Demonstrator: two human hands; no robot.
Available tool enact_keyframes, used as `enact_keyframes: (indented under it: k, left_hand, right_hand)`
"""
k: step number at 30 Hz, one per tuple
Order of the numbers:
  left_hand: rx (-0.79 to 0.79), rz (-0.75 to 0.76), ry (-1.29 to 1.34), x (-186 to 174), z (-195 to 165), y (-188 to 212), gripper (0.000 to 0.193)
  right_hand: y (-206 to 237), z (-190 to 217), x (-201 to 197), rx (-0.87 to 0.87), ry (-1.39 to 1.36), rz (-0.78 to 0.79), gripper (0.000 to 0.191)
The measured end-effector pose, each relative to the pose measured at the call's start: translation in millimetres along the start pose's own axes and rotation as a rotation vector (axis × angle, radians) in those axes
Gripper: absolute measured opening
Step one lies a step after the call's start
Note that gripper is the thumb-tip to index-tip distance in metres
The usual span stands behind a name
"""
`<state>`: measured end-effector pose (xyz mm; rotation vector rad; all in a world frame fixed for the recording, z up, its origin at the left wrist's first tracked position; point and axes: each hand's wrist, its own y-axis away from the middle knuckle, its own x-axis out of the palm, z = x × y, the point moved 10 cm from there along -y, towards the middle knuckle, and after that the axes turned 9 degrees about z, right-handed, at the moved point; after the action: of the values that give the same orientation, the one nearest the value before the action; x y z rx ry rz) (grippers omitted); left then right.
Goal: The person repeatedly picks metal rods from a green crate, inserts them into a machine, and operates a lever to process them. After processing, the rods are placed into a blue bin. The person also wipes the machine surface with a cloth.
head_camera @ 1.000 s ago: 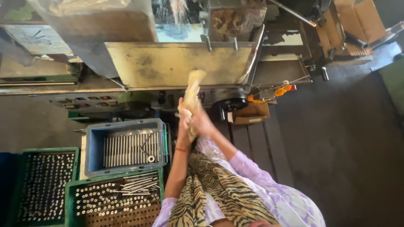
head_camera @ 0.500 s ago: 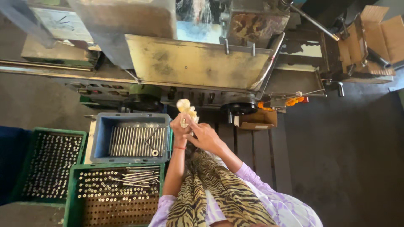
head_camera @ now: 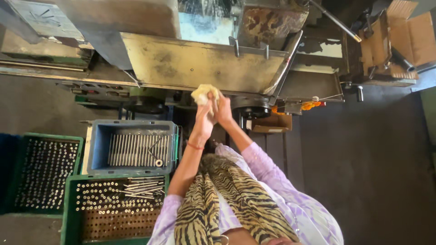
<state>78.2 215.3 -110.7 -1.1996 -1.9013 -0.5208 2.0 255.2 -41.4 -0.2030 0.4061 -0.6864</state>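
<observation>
Hands (head_camera: 213, 111) wringing cloth (head_camera: 203, 94), blue crate (head_camera: 97, 149) left

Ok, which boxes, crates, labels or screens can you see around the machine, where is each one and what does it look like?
Cardboard box: small, brown, open, under the machine, right of the hands.
Cardboard cartons: large, brown, top right.
Blue-grey crate: rectangular, left of the person, holding metal rods.
Green crate: in front of the blue-grey one, perforated tray with pins.
Second green crate: far left, rows of pins.
No labels or screens visible.
</observation>
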Motion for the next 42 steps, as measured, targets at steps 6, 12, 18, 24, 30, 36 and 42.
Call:
enact_keyframes:
  k: [6,12,18,24,30,36,42]
  left_hand:
    - [-0.060,0.266,-0.852,53,-30,-49,0.077]
    - [0.097,0.182,-2.117,61,-82,-60,0.059]
    - [0.373,0.255,-2.127,81,-67,-76,0.065]
    - [0.432,0.225,-2.309,62,-7,-95,0.051]
    - [0.300,0.382,-2.531,47,41,-107,0.053]
    - [0.362,0.605,-2.342,61,36,-97,0.057]
    - [0.302,0.839,-2.542,57,62,-102,0.055]
  right_hand:
    - [-52,-12,-47,-0.041,0.306,-0.059,0.016]
    - [-67,-51,-138,0.037,-0.572,-0.337,0.027]
    - [-28,15,-45,-0.063,0.075,0.000,0.029]
    - [30,127,48,-0.463,0.460,0.180,0.035]
    - [35,124,63,-0.676,0.549,0.256,0.033]
    - [-47,54,-42,-0.370,0.733,0.046,0.043]
    - [7,93,42,-0.376,0.486,0.229,0.055]
